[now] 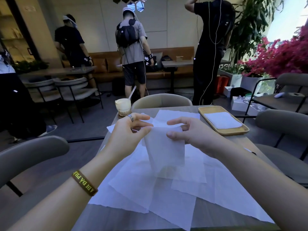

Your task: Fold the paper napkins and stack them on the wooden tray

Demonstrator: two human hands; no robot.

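Napkin (pixel 164 147) thin, translucent white (apparently doubled), pinched at top corners.

Left hand (pixel 128 130), right hand (pixel 188 132) — fingers pinching.

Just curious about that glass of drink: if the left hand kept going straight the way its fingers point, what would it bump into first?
Not the glass. The left hand points right, toward the right hand, so it would most likely meet those fingertips first, across the held napkin both pinch. Depth is hard to judge.
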